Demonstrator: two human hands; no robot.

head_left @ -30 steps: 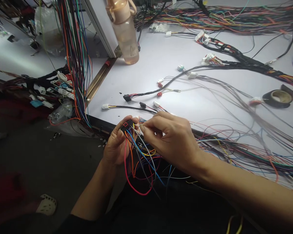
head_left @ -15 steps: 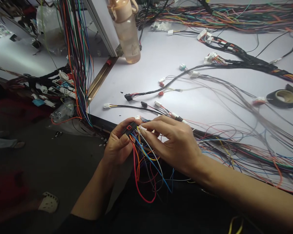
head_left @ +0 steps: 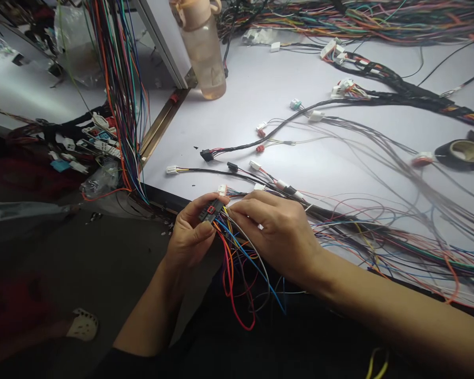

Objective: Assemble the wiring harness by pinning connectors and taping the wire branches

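A black connector housing (head_left: 210, 210) with a small red part on its face is gripped between the thumb and fingers of my left hand (head_left: 190, 231). Red, orange, blue, yellow and white wires (head_left: 237, 247) come out of its right side and loop down over my lap. My right hand (head_left: 278, 226) is closed in a pinch on a white wire (head_left: 249, 235) right beside the connector. Its fingertips partly hide where that wire meets the housing. A small white connector (head_left: 222, 190) lies just behind my left fingers.
Taped harness branches (head_left: 395, 100) with white connectors cross the white table. A black tape roll (head_left: 461, 154) is at the right, a water bottle (head_left: 203, 52) at the back. Wire bundles hang (head_left: 116, 95) at the left. Another person's clog (head_left: 82, 325) shows on the floor.
My left hand has tilted the connector so more of its face shows. My right hand stays pinched close to it, and the wire loops have swung slightly right.
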